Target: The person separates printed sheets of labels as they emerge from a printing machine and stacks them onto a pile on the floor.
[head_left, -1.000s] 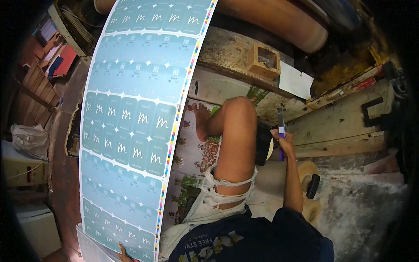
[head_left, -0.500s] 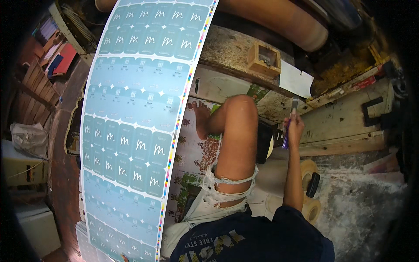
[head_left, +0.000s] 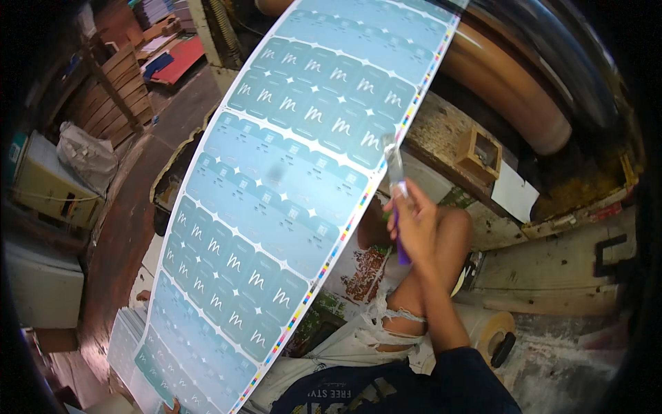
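Note:
A long printed sheet in teal and pale blue slants across the view, with a strip of coloured blocks along its right edge. At its lower end, the fingertips of my left hand pinch the sheet's edge; the rest of that hand is hidden. My right hand is wrapped around a purple-handled tool with a flat, silvery end. That end overlaps the sheet's right edge; whether it touches cannot be told. More printed sheets lie stacked under the lower left part.
Large rollers stand at the upper right, above a stained ledge with a small wooden box and a white paper piece. My bent leg is below the sheet. A plastic bag sits at the far left.
My right hand has swung left with the tool, from beside the ledge to the sheet's right edge. The sheet now lies further right and more slanted in view.

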